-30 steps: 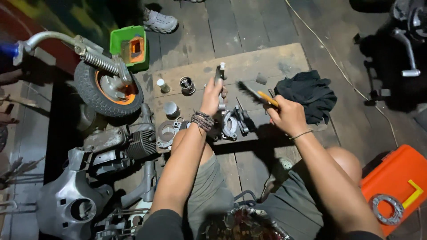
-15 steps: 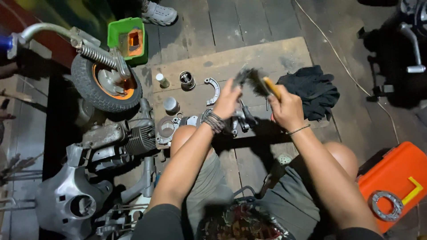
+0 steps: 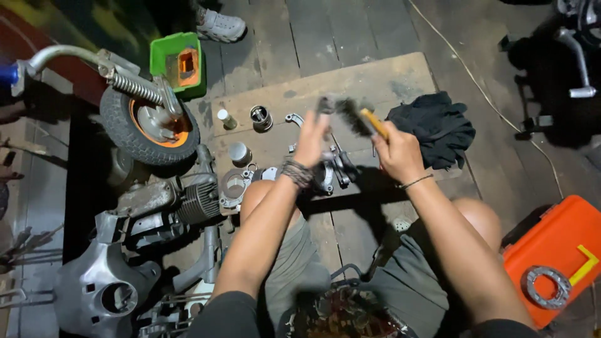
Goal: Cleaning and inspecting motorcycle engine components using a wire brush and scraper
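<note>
Fingers of the right hand [image 3: 395,152] clamp a yellow-handled wire brush [image 3: 362,119], bristles beside the left hand [image 3: 311,139], which grips a blurred grey metal part [image 3: 324,105].

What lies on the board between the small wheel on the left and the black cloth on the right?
In the head view, between the wheel and the black cloth lie small metal engine parts on the wooden board, with both hands raised above them.

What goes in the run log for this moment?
left hand: holds small metal part | right hand: holds wire brush against it | below: wooden board
</note>
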